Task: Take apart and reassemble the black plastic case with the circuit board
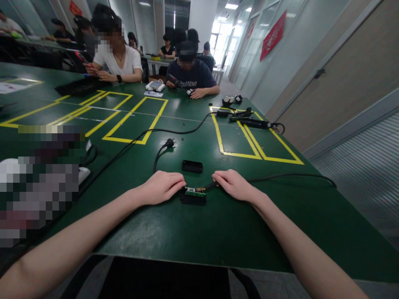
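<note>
A green circuit board [196, 193] with small wires on top lies at the middle front, over a black plastic case half [193, 200]. At the board's left end, my left hand [166, 186] is closed in a pinch; the power cord [157, 157] runs behind it, and its grip point is hidden. The cord's plug [170, 143] rests on the table beyond that hand. To the right, my right hand [233, 184] pinches the black cable [210, 186] near where its wires meet the board. A second black case half [192, 167] lies open just behind the board.
Yellow tape rectangles [145, 144] mark the green table [162, 232]. Black tools with cords [255, 123] lie at back right. A long cable [183, 132] crosses the table. Across it sit a person in white [121, 62] and a person in dark blue [199, 74]. A blurred area covers the left.
</note>
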The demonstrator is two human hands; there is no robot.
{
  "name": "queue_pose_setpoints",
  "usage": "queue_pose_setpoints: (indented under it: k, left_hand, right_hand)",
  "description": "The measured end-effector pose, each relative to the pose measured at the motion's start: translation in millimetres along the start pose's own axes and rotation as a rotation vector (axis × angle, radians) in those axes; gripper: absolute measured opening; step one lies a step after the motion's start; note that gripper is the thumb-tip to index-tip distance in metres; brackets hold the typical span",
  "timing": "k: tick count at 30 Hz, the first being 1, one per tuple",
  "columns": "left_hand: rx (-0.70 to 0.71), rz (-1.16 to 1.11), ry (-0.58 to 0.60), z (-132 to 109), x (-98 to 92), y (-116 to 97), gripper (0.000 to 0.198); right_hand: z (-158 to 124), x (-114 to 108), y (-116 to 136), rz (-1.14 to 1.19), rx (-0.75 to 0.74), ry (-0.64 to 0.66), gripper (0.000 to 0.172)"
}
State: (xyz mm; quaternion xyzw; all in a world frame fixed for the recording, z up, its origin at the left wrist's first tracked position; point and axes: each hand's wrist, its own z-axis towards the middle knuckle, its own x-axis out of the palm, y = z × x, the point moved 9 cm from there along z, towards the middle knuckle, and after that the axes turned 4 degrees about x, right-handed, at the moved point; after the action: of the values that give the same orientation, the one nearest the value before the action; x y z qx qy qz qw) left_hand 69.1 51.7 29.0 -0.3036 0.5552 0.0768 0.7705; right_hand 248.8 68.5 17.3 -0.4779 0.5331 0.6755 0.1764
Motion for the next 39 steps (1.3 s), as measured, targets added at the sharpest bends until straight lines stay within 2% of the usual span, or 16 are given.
queue_pose_setpoints:
  k: [7,14,23,29,34,39]
  left_hand:
    - [-0.030,-0.043,-0.007,0.0,-3.5,4.3,0.034]
    - [-0.042,-0.105,-0.051,-1.8,-7.7,8.4,0.032]
    - [-0.060,-0.159,-0.068,-3.1,-8.2,13.9,0.028]
    - [-0.055,-0.164,-0.078,-4.7,-7.7,16.2,0.022]
    - [-0.047,-0.171,-0.082,-4.2,-10.1,14.3,0.024]
    - [-0.048,-0.139,-0.064,-2.7,-9.2,11.1,0.024]
  right_hand:
    - [-0.5,3.2,2.3,-0.013,0.017,0.030,0.054]
    - [-0.5,-0.1,4.6,-0.020,-0.057,-0.031,0.053]
    - [-0.7,-2.9,1.4,0.019,-0.067,-0.087,0.051]
    - [-1.1,-1.8,2.1,0.047,-0.068,-0.078,0.049]
    - [-1.3,-1.4,4.5,0.074,-0.074,-0.048,0.046]
    - [-2.6,-1.8,15.7,0.138,-0.137,-0.049,0.040]
